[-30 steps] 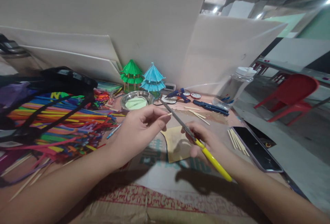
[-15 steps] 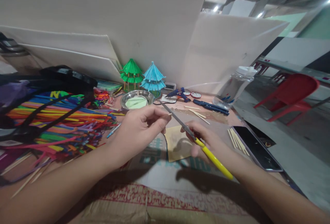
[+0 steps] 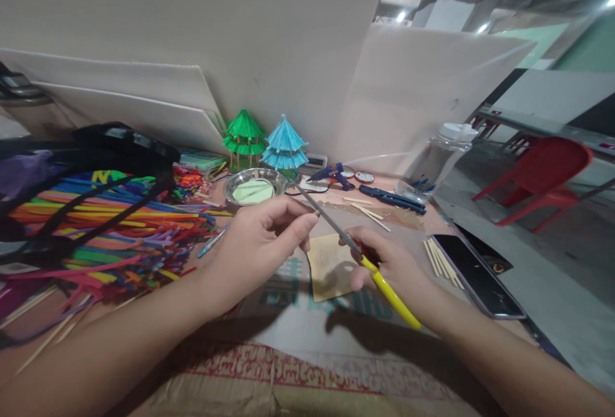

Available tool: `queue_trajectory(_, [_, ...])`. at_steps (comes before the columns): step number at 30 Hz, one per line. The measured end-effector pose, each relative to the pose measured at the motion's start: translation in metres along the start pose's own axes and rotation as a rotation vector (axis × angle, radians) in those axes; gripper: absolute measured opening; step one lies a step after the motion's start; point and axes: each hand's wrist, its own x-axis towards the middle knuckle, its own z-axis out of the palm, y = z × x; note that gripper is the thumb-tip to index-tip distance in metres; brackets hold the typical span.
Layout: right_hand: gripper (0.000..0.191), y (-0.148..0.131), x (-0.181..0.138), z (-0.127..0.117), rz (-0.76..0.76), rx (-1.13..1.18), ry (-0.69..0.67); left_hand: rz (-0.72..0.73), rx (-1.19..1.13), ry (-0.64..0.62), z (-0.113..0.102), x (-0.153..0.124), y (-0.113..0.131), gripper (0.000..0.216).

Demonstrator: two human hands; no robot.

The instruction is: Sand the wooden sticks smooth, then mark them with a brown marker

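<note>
My left hand [image 3: 271, 237] is closed in a pinch, thumb against forefinger. Its fingers hide nearly all of a small wooden stick, whose tip meets the scissor blades. My right hand [image 3: 384, 263] grips yellow-handled scissors [image 3: 331, 221], their long grey blades slanting up and left past the left fingertips. Below the hands lies a tan square [image 3: 329, 269] of card or sandpaper. Two small tiered-roof models, one green [image 3: 244, 135] and one blue [image 3: 284, 141], stand behind the hands.
Bundles of coloured pipe cleaners [image 3: 120, 225] fill the left side. A metal bowl [image 3: 281, 177], glue gun [image 3: 331, 173], blue-handled pliers [image 3: 391, 198] and clear bottle [image 3: 430, 161] stand or lie at the back. Loose sticks [image 3: 439, 260] and a phone [image 3: 475, 273] are on the right.
The scissors' yellow handle has shifted slightly left, closer to my right palm. The stick's pale tip at my left fingertips now shows less. My left hand has barely moved.
</note>
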Motion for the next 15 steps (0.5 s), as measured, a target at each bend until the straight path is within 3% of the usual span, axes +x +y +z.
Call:
queue_trajectory(4, [0.031,0.0,0.0,-0.002,0.044,0.017,-0.014,0.001,-0.032,0.0,0.0,-0.001,0.001,0.02])
queue_trajectory(15, [0.042,0.005,0.001,-0.006,-0.075,0.059,-0.103,0.015,-0.034,-0.009,-0.002,-0.001,-0.001,0.018])
